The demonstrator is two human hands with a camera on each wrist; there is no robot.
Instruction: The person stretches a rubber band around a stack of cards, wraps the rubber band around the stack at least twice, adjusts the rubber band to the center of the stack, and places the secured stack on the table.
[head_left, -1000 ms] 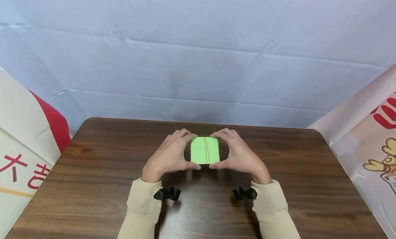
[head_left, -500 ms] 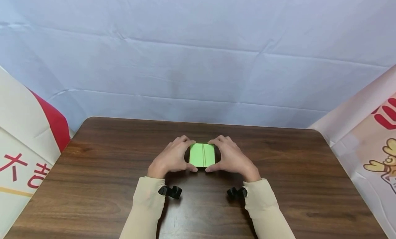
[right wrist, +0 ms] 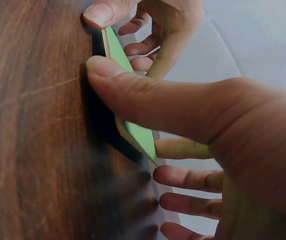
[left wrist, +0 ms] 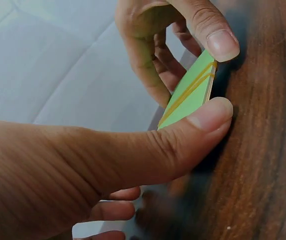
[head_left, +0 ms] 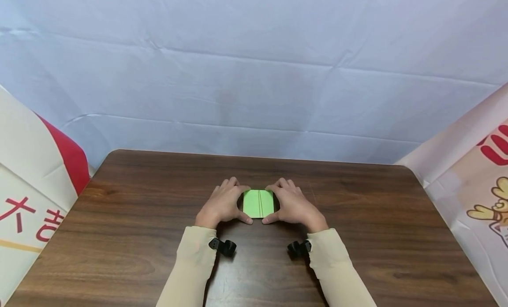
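Observation:
A flat, square light-green pad (head_left: 251,204) with a thin, pale layered edge is held level, close over the wooden table. A tan rubber band (left wrist: 186,94) loops round it, its two strands running from front to back across the top. My left hand (head_left: 223,204) pinches the pad's left side, thumb at the front edge and forefinger at the back corner. Mirroring it, my right hand (head_left: 294,204) grips the right side the same way. In the right wrist view, a dark shadow lies under the pad (right wrist: 142,136). Its underside is hidden.
The brown wood-grain table (head_left: 131,236) spreads to both sides, its far edge near a pale hanging sheet (head_left: 254,77). Printed banners stand at the left (head_left: 31,201) and right (head_left: 476,192). Each wrist wears a small black camera, the left one (head_left: 224,246) and the right one (head_left: 297,248).
Both hands have brought the green pad down and a little nearer to me; it looks smaller now. The wrists have drawn closer together, and the grip stays the same.

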